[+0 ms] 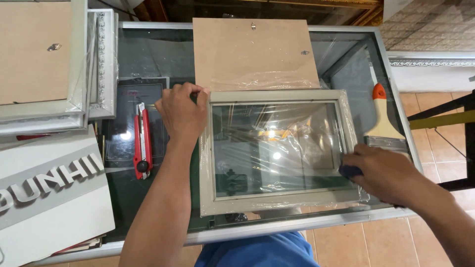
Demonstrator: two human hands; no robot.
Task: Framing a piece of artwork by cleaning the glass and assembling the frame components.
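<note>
Picture frame (279,151) lies flat on the glass-topped bench (148,74), steadied at two opposite corners.

The frame is rigid in its pale moulding but carries a glass pane and loose clear film, so it likely handles as light, fragile and slippery; hold it by the moulding corners, not the pane. Its long axis runs left to right, glass face up. The left hand (182,111) presses, grip clenched, on the top-left corner. The right hand (383,173) rests at the lower-right corner, grasping a small dark object (349,171). A paintbrush (383,123), backing board (253,53) and red utility knife (142,143) lie nearby.
</note>
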